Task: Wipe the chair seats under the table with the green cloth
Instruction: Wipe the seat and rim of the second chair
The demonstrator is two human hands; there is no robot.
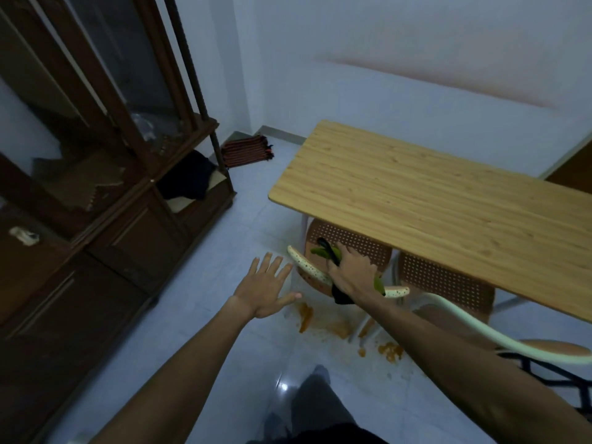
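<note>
Two brown perforated chair seats sit tucked under the wooden table (416, 193): the left seat (349, 240) and the right seat (445, 277). My right hand (350, 267) rests on the left seat, shut on the green cloth (322, 252), which has a black edge and hangs down past the chair's cream, speckled backrest (307, 267). My left hand (267, 283) hovers open, fingers spread, just left of that backrest and apart from it.
A dark wooden cabinet (96, 187) fills the left side. Folded striped fabric (246, 150) lies in the far corner. Orange-brown stains (306, 317) mark the tiled floor below the chairs. A third chair's pale backrest (499, 338) curves at the right.
</note>
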